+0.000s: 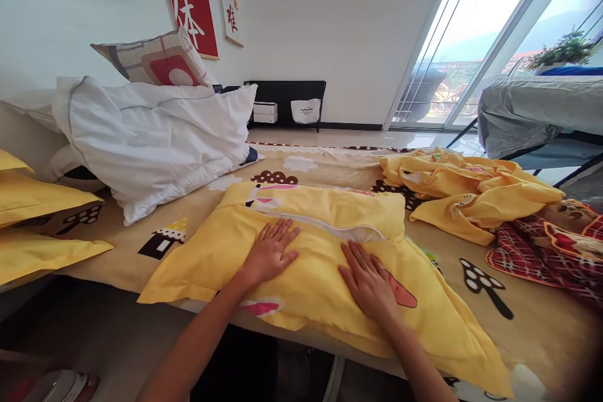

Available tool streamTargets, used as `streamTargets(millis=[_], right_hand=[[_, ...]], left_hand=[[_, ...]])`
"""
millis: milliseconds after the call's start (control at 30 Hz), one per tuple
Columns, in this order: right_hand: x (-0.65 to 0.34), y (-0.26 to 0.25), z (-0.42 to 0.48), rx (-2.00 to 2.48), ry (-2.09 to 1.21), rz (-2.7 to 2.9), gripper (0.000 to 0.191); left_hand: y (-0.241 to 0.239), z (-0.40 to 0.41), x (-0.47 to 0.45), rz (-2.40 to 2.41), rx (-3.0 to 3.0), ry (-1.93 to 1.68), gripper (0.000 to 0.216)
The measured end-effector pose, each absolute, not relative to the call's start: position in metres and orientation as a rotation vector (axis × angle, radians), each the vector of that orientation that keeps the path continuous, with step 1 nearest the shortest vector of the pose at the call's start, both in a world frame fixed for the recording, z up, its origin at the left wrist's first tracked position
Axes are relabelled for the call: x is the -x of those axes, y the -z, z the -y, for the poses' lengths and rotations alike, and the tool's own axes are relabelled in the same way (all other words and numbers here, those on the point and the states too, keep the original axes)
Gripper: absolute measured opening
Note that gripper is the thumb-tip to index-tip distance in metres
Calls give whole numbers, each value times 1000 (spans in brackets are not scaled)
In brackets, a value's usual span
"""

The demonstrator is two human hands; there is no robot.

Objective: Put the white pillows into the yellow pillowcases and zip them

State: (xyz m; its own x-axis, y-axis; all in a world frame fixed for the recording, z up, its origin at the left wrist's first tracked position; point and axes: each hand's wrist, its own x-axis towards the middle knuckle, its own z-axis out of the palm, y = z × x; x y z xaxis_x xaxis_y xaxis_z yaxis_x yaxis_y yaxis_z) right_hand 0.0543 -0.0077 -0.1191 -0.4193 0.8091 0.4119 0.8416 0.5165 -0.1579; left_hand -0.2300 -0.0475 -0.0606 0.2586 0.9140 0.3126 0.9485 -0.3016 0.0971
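Observation:
A yellow pillow point(311, 270) with printed cartoon figures lies flat on the bed directly before me. Across its upper part runs a white zipper point(336, 226), which looks closed or nearly so. My left hand point(271, 252) rests palm down left of the pillow's middle, fingers stretched out just below the zipper. On the right side my right hand point(367, 279) lies flat too, its fingertips close to the zipper's right part. Neither hand grasps anything. The pillow's flanged right corner hangs towards the bed's front edge.
White pillows point(160, 138) and a patterned pillow point(155, 59) are heaped at the back left. Stacked yellow pillows point(42, 220) sit at the left edge. Crumpled yellow fabric point(471, 188) and a red plaid cloth point(527, 257) lie right on the patterned bed sheet point(447, 301).

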Motion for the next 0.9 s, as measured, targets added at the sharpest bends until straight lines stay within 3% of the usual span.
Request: streamTargets(millis=[200, 367, 500, 633, 767, 900], right_hand=[[-119, 122, 7, 1662, 218, 2108, 59], [-85, 55, -23, 1465, 312, 1895, 43], [-22, 23, -72, 1278, 124, 2041, 47], [-24, 57, -110, 1506, -177, 2286, 52], [-72, 101, -128, 1650, -208, 2204, 58], [-90, 113, -133, 1634, -190, 2142, 57]], left_hand=[[59, 82, 230, 1913, 2200, 439, 55], [-9, 52, 201, 2046, 2225, 291, 36], [-48, -20, 186, 1945, 2250, 535, 38], [-16, -59, 222, 2210, 2367, 346, 47], [35, -53, 279, 2453, 2109, 334, 58], [51, -54, 300, 2527, 1993, 462, 60]])
